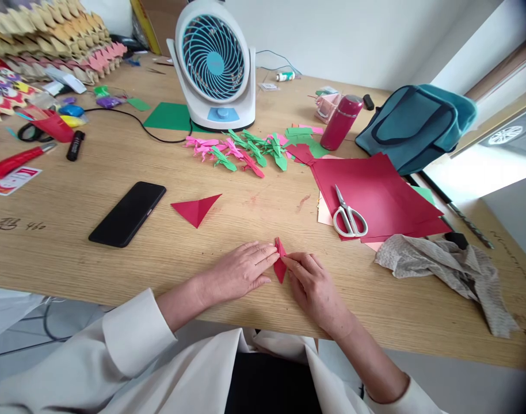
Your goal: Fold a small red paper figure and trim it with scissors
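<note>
A small piece of folded red paper [281,270], narrow and pointed at both ends, lies on the table between my hands. My left hand [241,269] rests flat with its fingers stretched out, the fingertips touching the paper's left edge. My right hand [317,287] is closed in a pinch on the paper's right side, thumb and forefinger meeting at its middle. Just ahead and to the left lies a second piece, a creased red paper triangle [197,210], which neither hand touches.
A black phone [128,214] lies left. Scissors [349,214] rest on red paper sheets [370,178] at right, near a crumpled cloth [439,261]. Farther back are folded pink, green and red paper figures [246,149], a fan [215,63], a red bottle [341,122] and a teal bag [414,126].
</note>
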Demonstrator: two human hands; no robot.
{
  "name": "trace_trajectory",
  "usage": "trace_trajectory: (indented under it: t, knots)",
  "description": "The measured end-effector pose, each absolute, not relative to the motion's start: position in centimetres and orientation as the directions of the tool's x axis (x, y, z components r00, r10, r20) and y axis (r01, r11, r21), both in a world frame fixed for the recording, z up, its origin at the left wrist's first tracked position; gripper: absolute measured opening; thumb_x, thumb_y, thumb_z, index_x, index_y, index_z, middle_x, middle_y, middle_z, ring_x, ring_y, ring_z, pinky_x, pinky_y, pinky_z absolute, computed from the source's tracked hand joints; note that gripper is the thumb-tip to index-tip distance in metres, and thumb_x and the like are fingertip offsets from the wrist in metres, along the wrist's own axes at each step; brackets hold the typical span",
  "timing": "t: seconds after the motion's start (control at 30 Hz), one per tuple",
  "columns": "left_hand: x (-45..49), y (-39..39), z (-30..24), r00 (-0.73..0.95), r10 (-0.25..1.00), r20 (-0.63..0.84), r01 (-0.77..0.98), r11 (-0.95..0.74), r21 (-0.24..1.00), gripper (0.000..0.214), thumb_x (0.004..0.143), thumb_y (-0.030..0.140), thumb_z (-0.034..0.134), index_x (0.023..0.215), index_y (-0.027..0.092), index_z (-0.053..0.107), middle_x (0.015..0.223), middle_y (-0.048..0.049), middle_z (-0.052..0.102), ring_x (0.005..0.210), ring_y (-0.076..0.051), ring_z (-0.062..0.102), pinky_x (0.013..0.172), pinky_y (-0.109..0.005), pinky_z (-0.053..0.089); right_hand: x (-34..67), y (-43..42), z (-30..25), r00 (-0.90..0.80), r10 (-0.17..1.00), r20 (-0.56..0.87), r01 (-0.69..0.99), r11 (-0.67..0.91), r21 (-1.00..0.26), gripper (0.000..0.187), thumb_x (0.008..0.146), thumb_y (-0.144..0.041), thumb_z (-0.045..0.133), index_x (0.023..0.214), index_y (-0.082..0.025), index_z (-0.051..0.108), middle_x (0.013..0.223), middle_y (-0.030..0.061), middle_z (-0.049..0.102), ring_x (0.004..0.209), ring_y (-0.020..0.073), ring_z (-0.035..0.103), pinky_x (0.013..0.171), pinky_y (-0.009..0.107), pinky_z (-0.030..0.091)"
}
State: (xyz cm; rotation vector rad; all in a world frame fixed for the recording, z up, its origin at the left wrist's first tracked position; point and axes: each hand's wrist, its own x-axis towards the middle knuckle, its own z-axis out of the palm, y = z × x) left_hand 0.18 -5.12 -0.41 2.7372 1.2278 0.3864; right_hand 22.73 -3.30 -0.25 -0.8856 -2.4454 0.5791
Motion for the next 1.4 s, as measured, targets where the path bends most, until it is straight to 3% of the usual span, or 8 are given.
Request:
trace_trajectory:
  t: [0.23, 0.43, 0.7, 0.93, 1.03, 1.17, 1.27, 1.4]
  knots:
    - [0.5, -4.7, -0.2, 0.628, 0.756, 0.183, 0.727, -0.654, 0.209, 0.048, 0.093, 0.034, 0.057, 0.136, 0.014, 0.048, 0.145, -0.0153, 0.049, 0.135, -0.027, 0.046, 0.111, -0.043, 0.039, 22.8, -3.4, -0.5, -0.68, 0.672, 0.294, 0.454, 0.701, -0.551, 0.038, 0.096, -0.007, 0.042, 0.128, -0.02, 0.055, 0.112, 0.0124, 0.057, 0.104, 0.0247, 0.056, 0.09, 0.044, 0.053]
    - [0.5, -4.2, -0.4, 0.625, 0.769, 0.134, 0.733, -0.638, 0.235, 0.051, 0.091, 0.042, 0.058, 0.133, 0.014, 0.051, 0.15, -0.0165, 0.043, 0.139, -0.03, 0.039, 0.115, -0.05, 0.032, 22.9, -3.4, -0.5, -0.683, 0.672, 0.286, 0.458, 0.699, -0.549, 0.037, 0.096, -0.008, 0.043, 0.129, -0.02, 0.056, 0.111, 0.0127, 0.058, 0.103, 0.0247, 0.057, 0.09, 0.044, 0.053]
    - [0.7, -3.9, -0.4, 0.619, 0.779, 0.1, 0.736, -0.62, 0.272, 0.045, 0.092, 0.038, 0.059, 0.13, 0.015, 0.052, 0.153, -0.0151, 0.039, 0.145, -0.031, 0.03, 0.116, -0.054, 0.028, 22.7, -3.3, -0.4, -0.705, 0.647, 0.291, 0.44, 0.721, -0.536, 0.042, 0.094, -0.007, 0.044, 0.131, -0.023, 0.055, 0.113, 0.0128, 0.059, 0.105, 0.026, 0.056, 0.09, 0.047, 0.053]
    - [0.3, -3.7, -1.1, 0.578, 0.784, 0.227, 0.725, -0.621, 0.3, 0.03, 0.096, 0.033, 0.052, 0.121, 0.018, 0.057, 0.15, -0.0096, 0.044, 0.142, -0.029, 0.034, 0.113, -0.05, 0.033, 22.8, -3.3, -0.5, -0.716, 0.639, 0.282, 0.453, 0.733, -0.508, 0.045, 0.092, -0.003, 0.044, 0.132, -0.021, 0.054, 0.122, 0.0135, 0.057, 0.109, 0.0255, 0.054, 0.095, 0.046, 0.05]
    - [0.3, -3.9, -0.9, 0.538, 0.794, 0.283, 0.721, -0.607, 0.333, 0.025, 0.097, 0.024, 0.048, 0.12, 0.021, 0.059, 0.142, -0.0063, 0.053, 0.133, -0.025, 0.044, 0.108, -0.044, 0.038, 22.7, -3.3, -0.5, -0.72, 0.638, 0.273, 0.458, 0.733, -0.503, 0.046, 0.092, -0.002, 0.044, 0.133, -0.021, 0.053, 0.122, 0.0132, 0.057, 0.107, 0.0253, 0.054, 0.093, 0.046, 0.05]
    - [1.1, -4.0, -0.2, 0.414, 0.873, 0.26, 0.777, -0.487, 0.398, 0.022, 0.096, 0.02, 0.047, 0.115, 0.019, 0.059, 0.115, -0.0067, 0.065, 0.109, -0.021, 0.057, 0.094, -0.039, 0.045, 22.7, -3.3, -0.4, -0.714, 0.642, 0.278, 0.46, 0.73, -0.505, 0.046, 0.093, -0.003, 0.043, 0.134, -0.023, 0.052, 0.123, 0.0137, 0.058, 0.105, 0.0262, 0.055, 0.091, 0.049, 0.051]
    - [2.0, -4.0, 0.0, 0.291, 0.934, 0.209, 0.849, -0.353, 0.394, 0.013, 0.095, 0.023, 0.05, 0.1, 0.019, 0.061, 0.101, -0.0058, 0.063, 0.098, -0.022, 0.057, 0.084, -0.037, 0.046, 22.8, -3.4, -0.5, -0.716, 0.636, 0.287, 0.455, 0.737, -0.5, 0.046, 0.093, -0.003, 0.042, 0.134, -0.021, 0.052, 0.124, 0.0143, 0.058, 0.108, 0.0264, 0.055, 0.092, 0.049, 0.051]
    - [3.2, -4.0, -0.2, 0.209, 0.96, 0.186, 0.879, -0.268, 0.394, 0.007, 0.091, 0.025, 0.057, 0.091, 0.019, 0.058, 0.097, -0.005, 0.06, 0.094, -0.022, 0.057, 0.078, -0.036, 0.045, 23.0, -3.6, -0.6, -0.724, 0.619, 0.305, 0.433, 0.751, -0.498, 0.044, 0.093, -0.004, 0.042, 0.133, -0.02, 0.052, 0.129, 0.0138, 0.059, 0.109, 0.0258, 0.056, 0.092, 0.047, 0.051]
